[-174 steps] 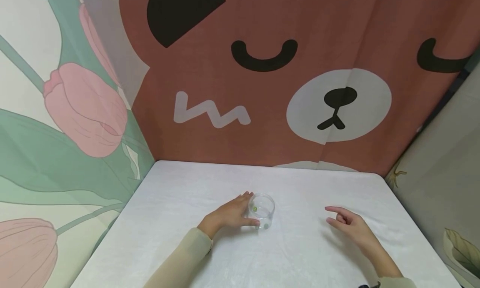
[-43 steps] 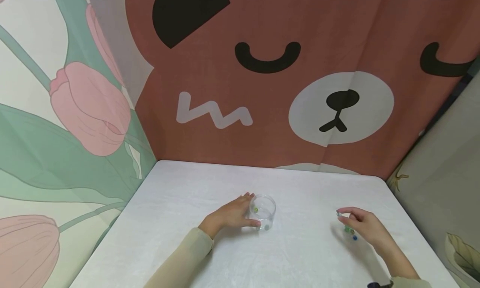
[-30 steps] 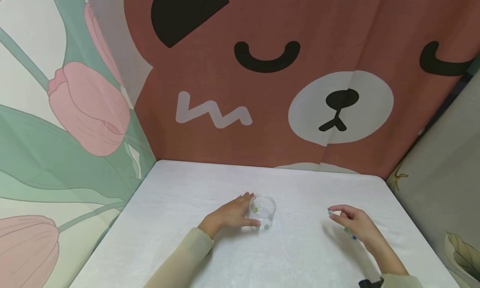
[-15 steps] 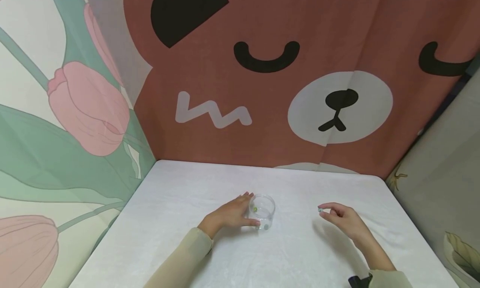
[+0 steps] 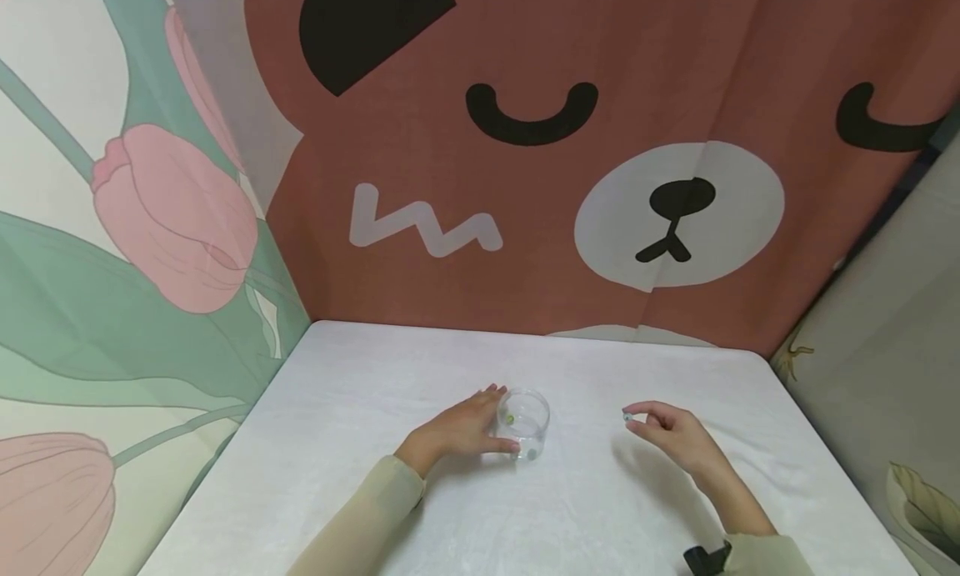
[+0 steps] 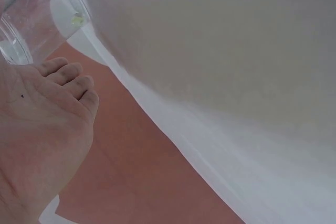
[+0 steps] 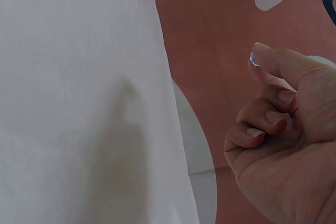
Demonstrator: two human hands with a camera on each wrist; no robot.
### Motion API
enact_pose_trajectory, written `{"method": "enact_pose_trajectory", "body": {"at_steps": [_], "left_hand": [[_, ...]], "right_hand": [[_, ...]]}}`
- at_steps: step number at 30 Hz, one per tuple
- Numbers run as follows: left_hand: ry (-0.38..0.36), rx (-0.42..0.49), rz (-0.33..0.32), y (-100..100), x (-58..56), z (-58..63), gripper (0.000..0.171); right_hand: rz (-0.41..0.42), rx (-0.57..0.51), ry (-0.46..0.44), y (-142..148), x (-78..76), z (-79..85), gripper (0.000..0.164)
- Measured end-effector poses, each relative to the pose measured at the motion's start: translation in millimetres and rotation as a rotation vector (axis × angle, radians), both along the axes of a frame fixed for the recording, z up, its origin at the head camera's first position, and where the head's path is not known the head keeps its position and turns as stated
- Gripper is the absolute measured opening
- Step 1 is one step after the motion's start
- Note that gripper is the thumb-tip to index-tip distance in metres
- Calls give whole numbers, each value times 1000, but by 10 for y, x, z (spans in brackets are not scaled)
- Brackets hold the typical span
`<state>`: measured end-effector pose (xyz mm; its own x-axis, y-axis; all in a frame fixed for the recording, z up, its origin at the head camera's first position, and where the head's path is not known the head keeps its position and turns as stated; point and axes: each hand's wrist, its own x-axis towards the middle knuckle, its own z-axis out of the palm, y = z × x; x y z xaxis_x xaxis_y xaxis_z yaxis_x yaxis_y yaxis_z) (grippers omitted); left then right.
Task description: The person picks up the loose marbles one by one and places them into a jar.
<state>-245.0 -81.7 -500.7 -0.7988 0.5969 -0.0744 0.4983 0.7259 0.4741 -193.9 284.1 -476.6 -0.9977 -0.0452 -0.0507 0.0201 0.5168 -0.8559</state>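
Note:
In the head view a clear plastic jar (image 5: 528, 430) stands upright on the white table, with a few small glass marbles in it, one of them yellow-green (image 5: 510, 419). My left hand (image 5: 465, 426) holds the jar from its left side, thumb in front and fingers behind. To the right, above the table, my right hand (image 5: 678, 438) pinches a clear and blue glass marble (image 5: 627, 417) between thumb and index finger. The right wrist view shows this marble (image 7: 254, 59) at the fingertips, the other fingers curled in. A gap separates the right hand from the jar.
The white tabletop (image 5: 375, 359) ends at a brown curtain (image 5: 405, 293) with a bear print. A tulip-print curtain (image 5: 172, 226) hangs on the left and a pale one (image 5: 885, 309) on the right. The right hand casts a shadow on the cloth.
My right hand, with no marble showing in it in the oldest frame, now carries one leftward toward the jar. Loose green and blue marbles seen behind it are out of sight. The left hand stays.

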Motion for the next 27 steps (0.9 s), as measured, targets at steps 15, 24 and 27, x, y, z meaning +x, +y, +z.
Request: {"method": "enact_pose_trajectory", "body": {"at_steps": [15, 24, 27], "left_hand": [[1, -3, 0, -9, -16, -23, 108], [7, -10, 3, -10, -25, -44, 110], [9, -11, 2, -11, -23, -41, 110]], "right_hand": [[33, -6, 6, -169, -63, 9, 44], [43, -13, -7, -274, -113, 29, 44], [47, -9, -6, -314, -132, 32, 43]]}}
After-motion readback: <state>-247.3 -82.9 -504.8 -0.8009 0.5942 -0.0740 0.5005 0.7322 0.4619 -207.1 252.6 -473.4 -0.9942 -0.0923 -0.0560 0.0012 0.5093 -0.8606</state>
